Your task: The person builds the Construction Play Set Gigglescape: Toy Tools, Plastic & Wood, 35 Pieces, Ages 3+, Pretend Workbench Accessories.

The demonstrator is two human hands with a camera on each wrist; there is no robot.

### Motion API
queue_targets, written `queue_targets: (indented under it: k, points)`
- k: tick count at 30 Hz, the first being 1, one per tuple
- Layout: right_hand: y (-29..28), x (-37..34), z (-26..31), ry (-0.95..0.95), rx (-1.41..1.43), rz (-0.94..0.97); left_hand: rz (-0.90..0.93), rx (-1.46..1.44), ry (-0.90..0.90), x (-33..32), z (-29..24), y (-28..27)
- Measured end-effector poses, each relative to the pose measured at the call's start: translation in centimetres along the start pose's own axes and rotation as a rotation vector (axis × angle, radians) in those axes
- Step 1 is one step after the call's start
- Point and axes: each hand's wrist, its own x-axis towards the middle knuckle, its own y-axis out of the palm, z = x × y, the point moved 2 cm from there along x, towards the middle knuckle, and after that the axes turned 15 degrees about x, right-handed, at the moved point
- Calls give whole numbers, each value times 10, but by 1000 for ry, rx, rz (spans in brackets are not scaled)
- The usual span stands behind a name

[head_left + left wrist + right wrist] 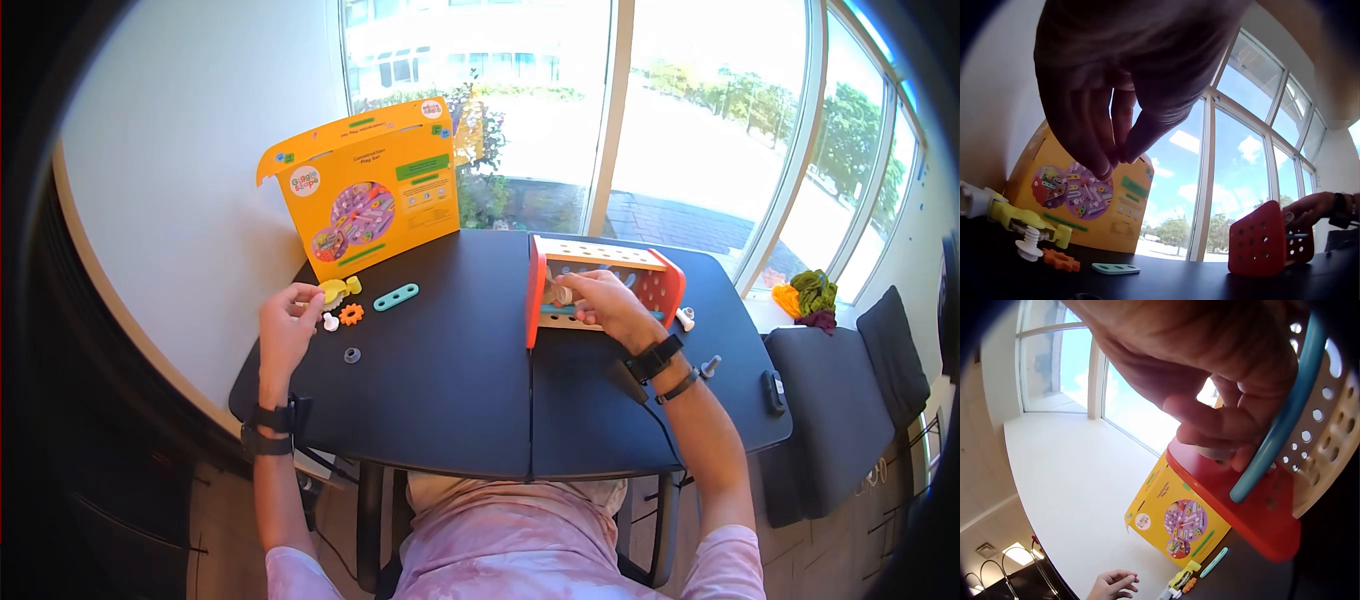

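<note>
A toy workbench (608, 252) with red perforated end panels (1259, 240) and pale wooden slats stands right of the table's middle. My right hand (610, 305) reaches into its open front and pinches a small pale round piece (1215, 453) at the left red panel. A blue rod (1275, 437) runs past those fingers. My left hand (287, 318) hovers by the yellow toy parts (338, 290), fingertips drawn close together; nothing shows between them in the left wrist view. Near it lie a white screw (1029, 244), an orange gear (351, 315) and a teal strip with holes (396, 297).
An orange-yellow play set box (370, 190) stands upright at the back left by the wall. A grey nut (352, 355) lies nearer me. Right of the workbench are a white bolt (685, 318), a grey screw (711, 366) and a black device (773, 392) near the table edge.
</note>
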Motion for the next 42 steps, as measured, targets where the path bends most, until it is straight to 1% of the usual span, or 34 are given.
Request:
queue_targets:
  k: [2, 6, 9, 12, 18, 21, 24, 27, 30, 33, 34, 37, 38, 41, 42]
  points:
    - [-1, -2, 2, 5, 6, 10, 60, 232, 43, 10, 13, 16]
    - [-2, 0, 3, 19, 40, 45, -11, 508, 131, 16, 31, 41]
    - [-5, 5, 1, 34, 31, 16, -28, 640, 169, 21, 58, 66]
    - [-7, 11, -1, 36, 53, -3, 52, 651, 151, 13, 59, 70]
    - [-3, 10, 4, 43, 27, -5, 69, 623, 95, 10, 65, 67]
    - [-1, 13, 2, 15, 17, 26, 16, 622, 147, 9, 44, 58]
    - [2, 16, -2, 3, 28, 37, 16, 450, 152, 11, 16, 54]
    - [5, 17, -2, 15, 14, 6, 100, 164, 149, 15, -9, 62]
    - [8, 18, -2, 13, -7, -18, 276, -186, 95, 13, -55, 63]
    - [8, 21, -5, 14, -16, -25, 349, -364, 183, 16, -91, 75]
    - [7, 22, -6, 12, -6, -20, 367, -393, 197, 19, -93, 87]
    - [8, 25, -9, 6, 10, -14, 455, -645, 168, 24, -110, 118]
    - [9, 23, -7, 8, 7, -18, 517, -655, 151, 24, -118, 125]
    - [11, 19, -5, 22, -19, -32, 601, -713, 28, 17, -145, 143]
    - [11, 18, -4, 26, -29, -38, 654, -721, 38, 18, -148, 154]
